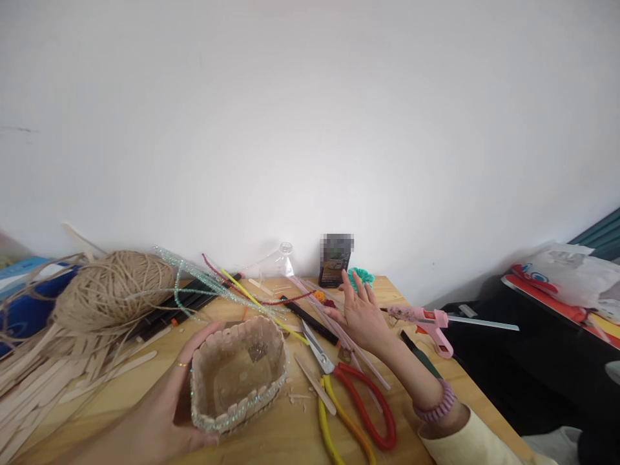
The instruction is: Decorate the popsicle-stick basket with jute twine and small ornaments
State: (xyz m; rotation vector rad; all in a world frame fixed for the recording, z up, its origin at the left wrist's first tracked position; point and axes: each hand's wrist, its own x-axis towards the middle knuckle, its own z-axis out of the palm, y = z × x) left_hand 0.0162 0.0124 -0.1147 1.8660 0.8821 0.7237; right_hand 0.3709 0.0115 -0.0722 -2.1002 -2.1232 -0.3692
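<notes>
My left hand (188, 361) grips the side of a small rounded basket (237, 413), its wall lined with short wooden pieces and trimmed with sparkly tinsel. The basket is tilted so that its inside shows. My right hand (361, 316), fingers spread, reaches over the far part of the table, near a teal pom-pom (362, 278) and a dark box (334, 265). An orange and dark red fuzzy piece (323, 298) lies just left of its thumb. Scissors (339, 387) with red and yellow handles lie between the hands, beside a wooden stick (314, 382).
A twine ball (116, 290) and many wooden sticks (53, 381) fill the left. Glittery pipe cleaners (208, 284) and markers (314, 321) lie at the back, near a clear bottle (287, 258). A pink glue gun (426, 320) lies at the table's right edge.
</notes>
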